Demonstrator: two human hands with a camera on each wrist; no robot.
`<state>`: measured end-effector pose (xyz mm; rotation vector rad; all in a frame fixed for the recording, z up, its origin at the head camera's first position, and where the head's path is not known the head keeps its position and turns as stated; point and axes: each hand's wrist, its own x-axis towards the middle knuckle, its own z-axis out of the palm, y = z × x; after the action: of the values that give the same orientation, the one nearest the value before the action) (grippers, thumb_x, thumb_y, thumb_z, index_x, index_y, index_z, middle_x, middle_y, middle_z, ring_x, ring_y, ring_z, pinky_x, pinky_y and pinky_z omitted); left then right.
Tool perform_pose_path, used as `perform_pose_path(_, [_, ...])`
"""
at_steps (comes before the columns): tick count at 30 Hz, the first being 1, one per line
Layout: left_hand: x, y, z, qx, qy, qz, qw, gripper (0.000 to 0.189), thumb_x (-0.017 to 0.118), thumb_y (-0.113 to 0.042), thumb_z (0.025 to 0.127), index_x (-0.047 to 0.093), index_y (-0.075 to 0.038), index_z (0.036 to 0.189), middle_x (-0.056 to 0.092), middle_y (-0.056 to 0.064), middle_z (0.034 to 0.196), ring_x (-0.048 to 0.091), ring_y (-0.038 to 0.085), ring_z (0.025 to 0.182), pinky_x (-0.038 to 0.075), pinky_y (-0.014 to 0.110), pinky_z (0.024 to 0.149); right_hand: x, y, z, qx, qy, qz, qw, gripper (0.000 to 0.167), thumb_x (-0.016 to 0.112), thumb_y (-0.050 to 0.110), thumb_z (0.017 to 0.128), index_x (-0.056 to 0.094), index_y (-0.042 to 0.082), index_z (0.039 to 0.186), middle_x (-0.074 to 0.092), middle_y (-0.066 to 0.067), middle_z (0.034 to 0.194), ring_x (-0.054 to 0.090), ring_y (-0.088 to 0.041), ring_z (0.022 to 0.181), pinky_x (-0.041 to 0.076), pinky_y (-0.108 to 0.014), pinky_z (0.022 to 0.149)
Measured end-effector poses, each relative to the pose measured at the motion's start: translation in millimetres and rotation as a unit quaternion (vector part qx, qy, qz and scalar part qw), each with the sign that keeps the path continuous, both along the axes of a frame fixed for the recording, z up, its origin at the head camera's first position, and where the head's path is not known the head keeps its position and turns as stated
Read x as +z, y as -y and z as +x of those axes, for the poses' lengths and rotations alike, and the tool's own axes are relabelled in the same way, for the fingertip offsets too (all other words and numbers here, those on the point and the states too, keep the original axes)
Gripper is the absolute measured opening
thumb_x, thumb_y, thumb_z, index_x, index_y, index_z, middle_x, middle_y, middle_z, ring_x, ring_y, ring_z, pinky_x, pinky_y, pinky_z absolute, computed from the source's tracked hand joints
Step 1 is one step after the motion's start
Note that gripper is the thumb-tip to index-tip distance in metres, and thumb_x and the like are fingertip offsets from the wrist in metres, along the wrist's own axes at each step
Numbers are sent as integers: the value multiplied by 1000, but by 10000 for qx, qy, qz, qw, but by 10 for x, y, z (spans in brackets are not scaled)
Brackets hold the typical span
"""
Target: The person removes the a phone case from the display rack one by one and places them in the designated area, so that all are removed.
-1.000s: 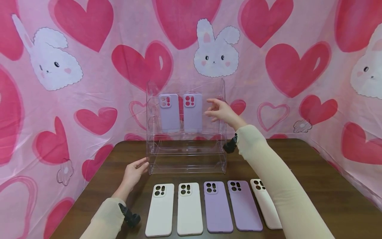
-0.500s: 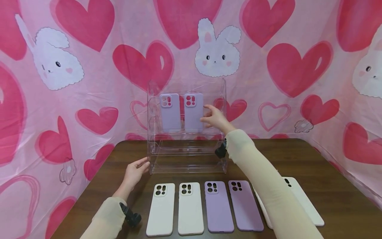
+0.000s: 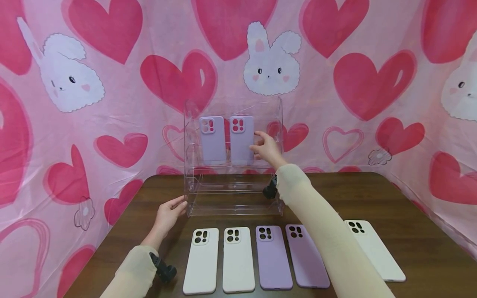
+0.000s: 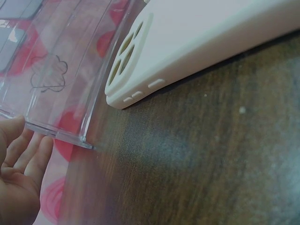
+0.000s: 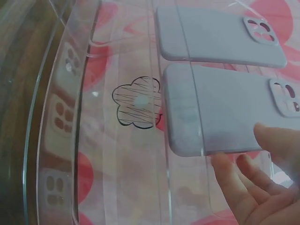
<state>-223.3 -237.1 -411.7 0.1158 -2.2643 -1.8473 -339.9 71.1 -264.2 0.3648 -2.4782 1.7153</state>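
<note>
A clear tiered display rack [image 3: 234, 210] stands on the table. Two light purple phone cases lean upright side by side on its upper tier: a left case [image 3: 213, 142] and a right case [image 3: 240, 142]. My right hand [image 3: 269, 149] is at the right case's outer edge. In the right wrist view, the thumb overlaps the front of that case [image 5: 220, 108], with the other fingers along its edge. My left hand [image 3: 168, 215] pinches the rack's lower left side; in the left wrist view its thumb and fingers [image 4: 40, 159] sit on either side of the clear edge.
In front of the rack lie two white phone cases [image 3: 201, 265] and two purple ones [image 3: 274, 260], in a row. Another white case [image 3: 376, 252] lies farther right, partly behind my right sleeve [image 3: 328, 231]. Pink heart-patterned cloth [image 3: 316, 33] hangs behind the brown table [image 3: 410, 231].
My right hand has moved left and slightly down from beside the rack's right case to its edge, then stayed there. The left hand keeps its place. The cases have not visibly moved.
</note>
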Motion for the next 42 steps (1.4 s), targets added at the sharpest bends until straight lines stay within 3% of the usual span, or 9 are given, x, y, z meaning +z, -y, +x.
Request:
perform_pose_path(6, [-3, 7, -7, 4, 6, -1, 10000, 36, 54, -2, 92, 49, 11, 125, 50, 27, 125, 55, 31, 107, 53, 26, 79, -20, 31, 1, -83, -302, -143, 9994, 48, 65, 7, 86, 49, 8, 131, 59, -20, 102, 61, -34, 86, 57, -41, 71])
perform_pose_path(15, [-14, 17, 6, 16, 62, -87, 9999, 37, 54, -5, 93, 48, 11, 126, 49, 27, 125, 53, 35, 108, 53, 28, 81, -20, 45, -15, -12, -247, 52, 9997, 34, 65, 8, 86, 56, 0, 118, 61, -21, 105, 64, -30, 84, 57, -39, 72])
perform_pose_path(22, [-16, 14, -5, 38, 97, -126, 9999, 38, 55, -6, 93, 48, 10, 127, 49, 26, 125, 54, 34, 108, 52, 29, 82, 8, -34, 3, 40, -303, -61, 9995, 36, 65, 9, 86, 55, -1, 119, 61, -20, 105, 64, -31, 85, 57, -36, 71])
perform_pose_path(42, [-17, 13, -14, 31, 122, -130, 9998, 38, 54, -6, 93, 48, 9, 127, 49, 25, 126, 53, 34, 109, 53, 28, 81, 299, -341, 160, 109, -514, -529, 9972, 46, 66, 10, 85, 49, -3, 127, 58, -22, 112, 64, -34, 86, 56, -38, 73])
